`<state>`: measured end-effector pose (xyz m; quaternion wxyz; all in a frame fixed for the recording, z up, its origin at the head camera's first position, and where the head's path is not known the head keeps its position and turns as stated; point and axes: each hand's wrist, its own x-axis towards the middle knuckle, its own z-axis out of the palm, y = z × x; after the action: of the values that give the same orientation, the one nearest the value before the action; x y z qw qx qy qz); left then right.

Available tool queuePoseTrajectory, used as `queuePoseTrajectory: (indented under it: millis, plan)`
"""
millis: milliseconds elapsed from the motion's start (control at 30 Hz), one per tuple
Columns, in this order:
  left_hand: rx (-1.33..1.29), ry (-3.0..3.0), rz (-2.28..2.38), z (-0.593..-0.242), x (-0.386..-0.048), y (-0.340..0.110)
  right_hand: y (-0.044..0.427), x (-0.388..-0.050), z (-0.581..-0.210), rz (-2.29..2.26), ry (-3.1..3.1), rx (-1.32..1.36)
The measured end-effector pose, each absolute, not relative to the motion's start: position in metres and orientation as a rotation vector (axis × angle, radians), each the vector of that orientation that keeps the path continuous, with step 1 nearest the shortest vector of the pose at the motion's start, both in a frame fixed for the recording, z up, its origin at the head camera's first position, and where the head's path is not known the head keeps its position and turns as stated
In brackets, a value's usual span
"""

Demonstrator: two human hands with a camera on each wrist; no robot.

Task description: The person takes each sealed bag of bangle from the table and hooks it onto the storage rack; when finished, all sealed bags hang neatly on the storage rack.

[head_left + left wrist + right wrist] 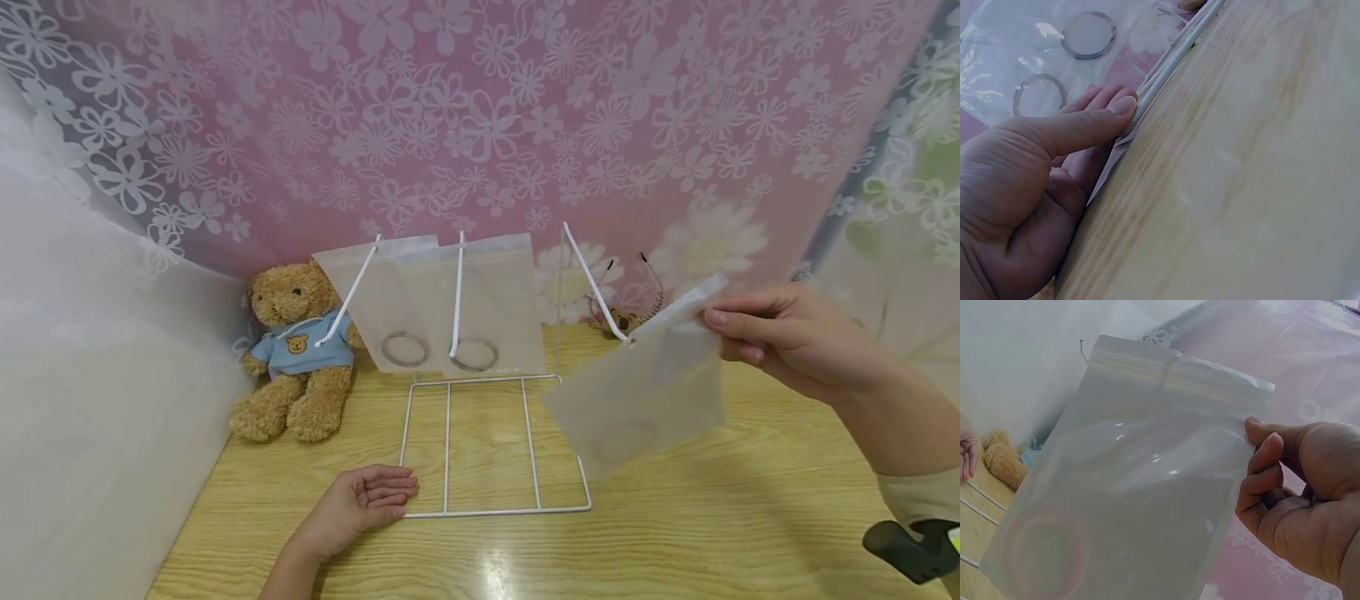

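A white wire display rack (492, 512) stands on the table with three upward-slanting prongs. At its front left base corner, my left hand (360, 504) holds the wire between thumb and fingers. My right hand (787, 337) pinches the upper right edge of a frosted zip bag (1141, 462), which has a ring-shaped bangle (1047, 553) inside. The bag tilts, its top left edge at the tip of the right prong (596, 283). Two similar bags, the left bag (375, 292) and the middle bag (502, 292), hang from the other prongs, each with a bangle showing.
A brown teddy bear (300, 358) in a blue top sits left of the rack. Behind the right prong lies a headband (628, 318) with a brown ornament. A pink flowered curtain (480, 108) hangs behind the wooden table (787, 517). A white wall (97, 375) stands at left.
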<state>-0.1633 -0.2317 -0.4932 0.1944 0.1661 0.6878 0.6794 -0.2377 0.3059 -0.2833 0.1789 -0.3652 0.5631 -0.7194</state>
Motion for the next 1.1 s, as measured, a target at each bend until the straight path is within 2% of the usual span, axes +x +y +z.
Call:
queuePoseTrajectory:
  millis: [1100]
  plan:
    - [0.433,1.976,1.872,-0.496,-0.163,-0.233,0.291,-0.242,-0.281,-2.056,1.555,-1.073]
